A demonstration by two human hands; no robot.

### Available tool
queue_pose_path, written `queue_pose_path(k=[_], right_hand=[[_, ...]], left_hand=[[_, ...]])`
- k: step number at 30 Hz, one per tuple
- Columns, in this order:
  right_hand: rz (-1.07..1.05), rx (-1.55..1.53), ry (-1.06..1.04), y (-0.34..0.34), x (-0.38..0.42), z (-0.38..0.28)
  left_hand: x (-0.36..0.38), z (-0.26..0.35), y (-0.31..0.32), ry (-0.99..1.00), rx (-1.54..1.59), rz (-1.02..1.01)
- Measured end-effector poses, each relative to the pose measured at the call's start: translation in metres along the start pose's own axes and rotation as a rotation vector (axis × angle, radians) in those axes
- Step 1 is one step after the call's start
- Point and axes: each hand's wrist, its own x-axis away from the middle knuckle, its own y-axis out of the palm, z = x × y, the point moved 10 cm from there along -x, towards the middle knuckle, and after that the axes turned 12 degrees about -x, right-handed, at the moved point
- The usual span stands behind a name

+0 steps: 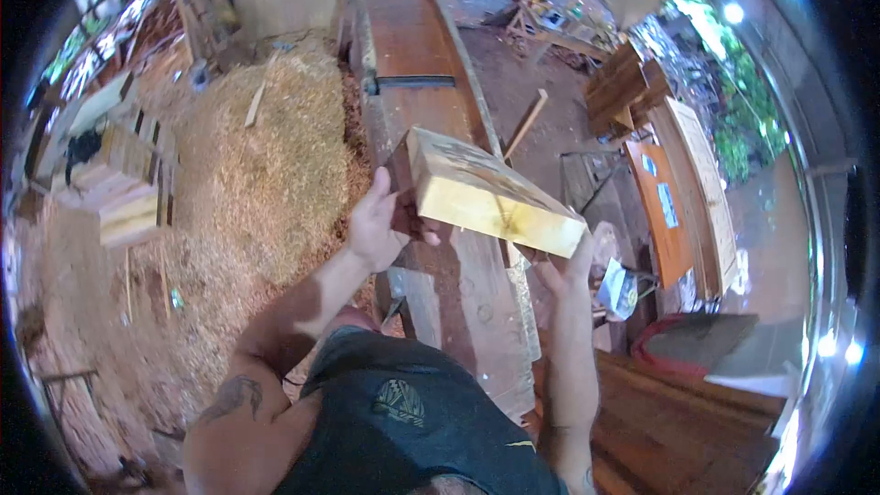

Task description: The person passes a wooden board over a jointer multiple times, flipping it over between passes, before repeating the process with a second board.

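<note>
A thick wooden board [500, 206], pale yellow on its near edge, is raised at a tilt above the long machine bed [417, 119]. At the board's left end is my left hand [380, 220], its thumb up and its fingers spread beside and under the wood. My right hand [573, 261] grips the lower right corner, with some fingers hidden beneath. A dark slot crosses the reddish bed beyond the board.
Wood shavings [266, 165] are heaped left of the bed. Stacked planks [128, 183] stand at the far left. Boards and an orange panel [660, 211] lean at the right. A stick [527, 124] juts up beside the bed.
</note>
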Motion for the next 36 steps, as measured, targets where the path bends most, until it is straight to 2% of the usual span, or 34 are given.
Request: queue_pose_path(k=[4,8,12,17,20,23,26,28,30,31,36], right_hand=[[-0.132,-0.077,0.062,0.004,-0.006,0.007],[-0.181,-0.096,0.098,0.012,0.003,0.013],[-0.107,-0.121,0.130,-0.012,0.001,0.024],[-0.147,-0.211,0.148,-0.014,0.006,0.037],[-0.145,-0.227,0.175,-0.017,0.010,0.044],[-0.074,-0.254,0.167,-0.024,0.013,0.051],[-0.026,-0.229,0.145,-0.028,0.015,0.056],[0.022,-0.196,0.142,-0.031,0.020,0.059],[-0.050,-0.187,0.190,-0.030,0.022,0.070],[-0.078,-0.164,0.204,-0.032,0.021,0.077],[-0.097,-0.162,0.287,-0.027,0.030,0.098]], left_hand=[[0.008,0.008,0.008,-0.047,-0.076,0.118],[0.012,0.002,-0.005,-0.053,-0.101,0.059],[0.024,-0.003,0.004,-0.085,-0.072,0.125],[0.033,-0.005,0.007,-0.091,-0.122,0.114],[0.040,-0.011,-0.003,-0.152,-0.163,0.180],[0.044,-0.015,-0.006,-0.153,-0.149,0.041],[0.053,-0.014,-0.010,-0.213,-0.268,0.385],[0.055,-0.011,-0.007,-0.226,-0.343,0.378],[0.065,-0.010,-0.004,-0.301,-0.413,0.417],[0.064,-0.015,-0.014,-0.274,-0.369,0.384],[0.078,-0.019,-0.033,-0.315,-0.384,0.470]])
